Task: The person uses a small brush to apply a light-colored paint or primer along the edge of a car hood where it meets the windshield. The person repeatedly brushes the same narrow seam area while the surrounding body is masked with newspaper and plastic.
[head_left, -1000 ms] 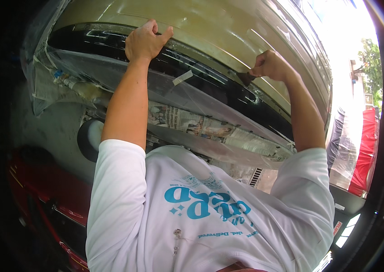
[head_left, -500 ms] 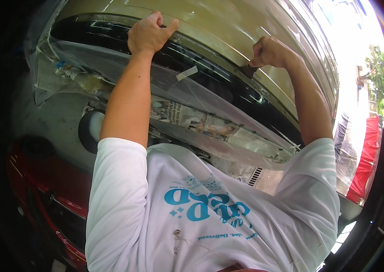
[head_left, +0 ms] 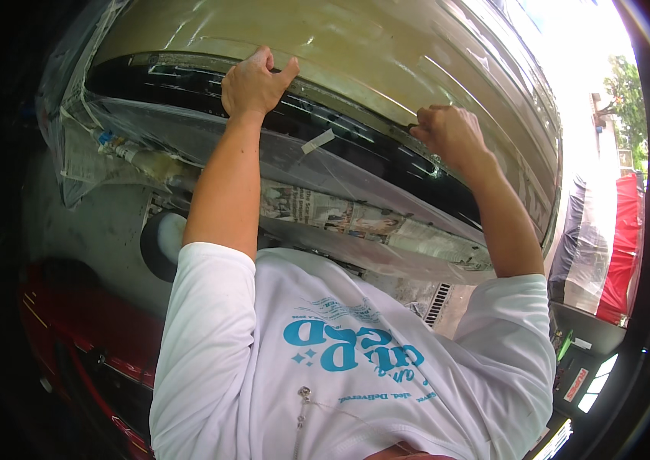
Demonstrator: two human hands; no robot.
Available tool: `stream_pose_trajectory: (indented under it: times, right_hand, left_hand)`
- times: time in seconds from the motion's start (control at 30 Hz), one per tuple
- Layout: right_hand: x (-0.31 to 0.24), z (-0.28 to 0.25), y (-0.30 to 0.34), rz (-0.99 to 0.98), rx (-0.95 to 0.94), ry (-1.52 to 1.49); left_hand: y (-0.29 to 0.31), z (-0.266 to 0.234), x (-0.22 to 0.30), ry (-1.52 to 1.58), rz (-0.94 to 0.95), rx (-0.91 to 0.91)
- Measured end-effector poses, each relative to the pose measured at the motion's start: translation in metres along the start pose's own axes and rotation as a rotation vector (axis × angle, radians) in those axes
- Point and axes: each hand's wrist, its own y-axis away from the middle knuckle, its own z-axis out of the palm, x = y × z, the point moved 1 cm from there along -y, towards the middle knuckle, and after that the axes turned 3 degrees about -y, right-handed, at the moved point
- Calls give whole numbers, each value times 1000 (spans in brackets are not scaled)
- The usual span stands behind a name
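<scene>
Two hands working at a seam

Nearest, a white shirt (head_left: 447, 399) with blue print is filling the lower middle, and a thin chain (head_left: 304, 395) is hanging at its front. Both bare forearms are reaching up and away from the short sleeves.

Past the shirt, newspaper (head_left: 325, 215) is covering a slanting stretch, and clear plastic (head_left: 317, 175) is hanging between it and a long black band (head_left: 355, 136). Near the band's lower edge, a short pale strip (head_left: 319, 141) is lying between the two arms.

The left hand (head_left: 251, 87) is resting at the band's upper edge, its fingers curling and its thumb sticking out to the right. Whether that grip is pinching anything, I cannot tell. Farther right along the same edge, the right hand (head_left: 451, 136) is gripping a dark tool (head_left: 412, 127); only a small bit is showing past the fingers, at the seam where the band is meeting a beige panel (head_left: 355, 46). Above both hands the panel is curving away, catching streaks of light.

Farther off, a red car (head_left: 87, 330) is standing at the lower left. At the far right, a red sheet (head_left: 622, 253) is hanging, and a tree (head_left: 629, 96) is showing in bright daylight.
</scene>
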Motion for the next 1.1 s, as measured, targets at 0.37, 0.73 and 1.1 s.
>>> stream_pose_trajectory:
  times: [0.37, 0.73, 1.1]
  right_hand:
    - [6, 12, 50, 153, -78, 125]
    - [12, 50, 118, 767, 642, -748]
    - [-86, 162, 232, 801, 1429, -2404]
  left_hand:
    - [-1, -3, 1, 31, 17, -7]
    - [1, -17, -1, 45, 1, -27]
    - [3, -10, -3, -2, 81, 57]
